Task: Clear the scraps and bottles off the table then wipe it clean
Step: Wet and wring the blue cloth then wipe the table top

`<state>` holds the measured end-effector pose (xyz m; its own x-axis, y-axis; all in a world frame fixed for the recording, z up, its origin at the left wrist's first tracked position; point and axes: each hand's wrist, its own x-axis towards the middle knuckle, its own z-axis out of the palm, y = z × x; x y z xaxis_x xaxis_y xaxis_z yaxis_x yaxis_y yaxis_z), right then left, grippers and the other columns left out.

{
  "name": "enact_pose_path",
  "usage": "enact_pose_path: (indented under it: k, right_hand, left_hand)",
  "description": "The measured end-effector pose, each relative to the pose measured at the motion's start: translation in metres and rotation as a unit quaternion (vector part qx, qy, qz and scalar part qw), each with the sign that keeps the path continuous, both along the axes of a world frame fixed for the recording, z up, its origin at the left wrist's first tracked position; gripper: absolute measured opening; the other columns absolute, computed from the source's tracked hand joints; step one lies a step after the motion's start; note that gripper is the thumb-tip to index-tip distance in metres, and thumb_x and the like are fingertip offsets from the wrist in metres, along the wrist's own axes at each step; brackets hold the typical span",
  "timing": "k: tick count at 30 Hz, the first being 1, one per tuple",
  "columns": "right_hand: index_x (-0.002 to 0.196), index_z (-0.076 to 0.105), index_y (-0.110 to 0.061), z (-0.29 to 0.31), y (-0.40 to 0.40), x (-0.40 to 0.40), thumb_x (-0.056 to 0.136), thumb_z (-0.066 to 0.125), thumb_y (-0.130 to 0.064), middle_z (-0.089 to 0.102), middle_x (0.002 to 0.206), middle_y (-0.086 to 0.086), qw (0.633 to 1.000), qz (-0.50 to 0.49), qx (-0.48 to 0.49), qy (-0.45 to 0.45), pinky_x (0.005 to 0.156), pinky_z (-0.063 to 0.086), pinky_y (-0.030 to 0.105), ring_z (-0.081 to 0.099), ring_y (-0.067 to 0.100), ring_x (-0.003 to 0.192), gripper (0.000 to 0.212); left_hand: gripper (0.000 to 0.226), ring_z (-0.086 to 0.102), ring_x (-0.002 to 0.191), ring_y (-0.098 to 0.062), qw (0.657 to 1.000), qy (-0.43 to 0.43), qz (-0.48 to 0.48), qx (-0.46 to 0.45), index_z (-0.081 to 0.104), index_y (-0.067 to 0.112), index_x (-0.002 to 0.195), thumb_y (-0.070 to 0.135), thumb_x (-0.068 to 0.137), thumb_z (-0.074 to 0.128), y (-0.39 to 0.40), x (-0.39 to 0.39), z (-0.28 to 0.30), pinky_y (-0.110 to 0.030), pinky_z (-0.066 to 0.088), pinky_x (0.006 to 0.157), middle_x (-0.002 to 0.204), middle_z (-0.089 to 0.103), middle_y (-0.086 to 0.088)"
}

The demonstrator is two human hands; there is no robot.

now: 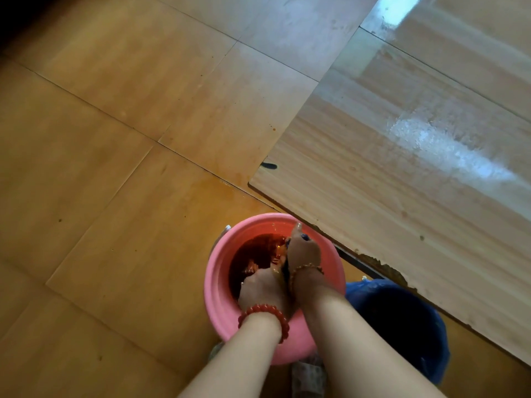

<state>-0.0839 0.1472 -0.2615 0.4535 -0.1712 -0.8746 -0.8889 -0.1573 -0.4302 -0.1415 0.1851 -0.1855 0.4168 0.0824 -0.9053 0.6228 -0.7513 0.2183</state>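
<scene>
**Both hands down in the pink bucket, desk looks wet**

Nearest the camera, bottom centre of the frame, two bare forearms come in. The left hand [260,285] has a red bead bracelet [265,314] on the wrist, the right hand [304,251] has a thinner brownish bead bracelet [306,270]. Both are inside the pink bucket [218,285], which sits on the floor and holds dark reddish-brown water [253,251]. The two hands are pressed close together around something dark, probably a cloth [286,268], but only a sliver of it shows. The left grip looks clenched with the fingers dipped toward the water; the right grip is wrapped on the dark thing with one finger sticking up over the far rim. Can't say much more about what they're squeezing.

Just right of the pink bucket, lower right of the frame, there's a blue bin [402,320] with a blue bag liner, dark inside.

Further out, the desk [402,168] fills the right side, pale wood grain with shiny wet streaks and a crumbly brown edge near the buckets. The rest is orange-brown floor tile [115,139] with a few small spots.
</scene>
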Motion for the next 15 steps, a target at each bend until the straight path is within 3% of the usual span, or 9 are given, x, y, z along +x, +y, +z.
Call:
enact_pose_path:
  k: [1,3,6,8,10,12,13,15]
  right_hand:
    - [0.066,0.038,-0.019,-0.007,-0.001,-0.001,0.097,0.034,-0.046,0.038,0.065,0.0,0.999,-0.021,-0.008,0.025,0.056,0.034,0.022,0.036,0.011,0.057,0.041]
    - [0.067,0.043,-0.016,-0.014,0.0,-0.003,0.096,0.033,-0.048,0.042,0.065,0.001,0.996,-0.083,-0.039,0.019,0.066,0.042,0.027,0.041,0.014,0.058,0.044]
    - [0.065,0.05,-0.012,-0.015,-0.004,-0.005,0.094,0.034,-0.052,0.049,0.063,0.003,0.986,-0.164,-0.03,0.028,0.072,0.049,0.034,0.046,0.017,0.054,0.052]
    - [0.082,0.059,-0.007,-0.003,-0.007,-0.006,0.098,0.032,-0.045,0.059,0.074,0.009,0.987,-0.16,0.008,0.027,0.068,0.049,0.031,0.055,0.02,0.062,0.049]
    - [0.122,0.053,-0.01,0.013,-0.016,-0.009,0.101,0.027,-0.04,0.061,0.112,0.014,0.993,-0.117,0.022,0.007,0.085,0.045,0.033,0.06,0.028,0.099,0.044]
    - [0.14,0.038,-0.019,0.034,-0.022,-0.011,0.099,0.026,-0.045,0.049,0.136,0.013,0.996,-0.083,0.033,0.002,0.103,0.036,0.039,0.049,0.033,0.123,0.049]
    - [0.137,0.042,-0.021,0.045,-0.024,-0.012,0.096,0.029,-0.05,0.052,0.133,0.012,0.996,-0.072,0.055,0.021,0.106,0.038,0.041,0.052,0.033,0.12,0.052]
    - [0.112,0.063,-0.018,0.078,-0.031,-0.02,0.089,0.04,-0.057,0.068,0.108,0.012,0.986,-0.087,0.125,0.061,0.098,0.047,0.044,0.065,0.031,0.099,0.051]
  left_hand:
    - [0.029,0.052,0.123,-0.027,0.997,-0.046,-0.025,0.05,0.057,-0.001,0.103,0.016,0.1,0.034,0.002,0.0,-0.011,-0.018,0.053,0.081,0.135,0.053,-0.016]
    - [0.025,0.06,0.108,-0.032,0.982,-0.141,-0.033,0.123,0.059,0.011,0.101,0.024,0.093,0.04,0.005,-0.006,-0.032,-0.037,0.054,0.084,0.115,0.063,-0.011]
    - [0.026,0.057,0.11,-0.031,0.975,-0.17,-0.031,0.141,0.055,0.016,0.112,0.022,0.093,0.039,0.005,-0.011,-0.041,-0.039,0.051,0.084,0.112,0.06,-0.008]
    - [0.023,0.059,0.106,-0.028,0.978,-0.16,0.024,0.128,0.05,0.019,0.11,0.028,0.091,0.044,0.006,-0.012,-0.036,-0.038,0.05,0.083,0.11,0.06,-0.004]
    - [0.033,0.065,0.091,-0.022,0.981,-0.15,0.115,0.049,0.048,0.022,0.105,0.038,0.077,0.057,0.008,-0.013,-0.031,-0.035,0.054,0.075,0.101,0.062,-0.001]
    - [0.046,0.068,0.081,-0.018,0.976,-0.137,0.15,-0.079,0.054,0.023,0.102,0.037,0.062,0.072,0.014,-0.016,-0.019,-0.037,0.059,0.073,0.094,0.067,-0.001]
    - [0.049,0.07,0.083,-0.017,0.967,-0.139,0.164,-0.135,0.058,0.022,0.104,0.03,0.059,0.078,0.016,-0.019,-0.006,-0.038,0.06,0.075,0.094,0.07,-0.001]
    - [0.054,0.069,0.093,-0.015,0.937,-0.135,0.241,-0.213,0.059,0.02,0.11,0.018,0.062,0.084,0.023,-0.028,0.022,-0.031,0.058,0.081,0.101,0.071,-0.001]
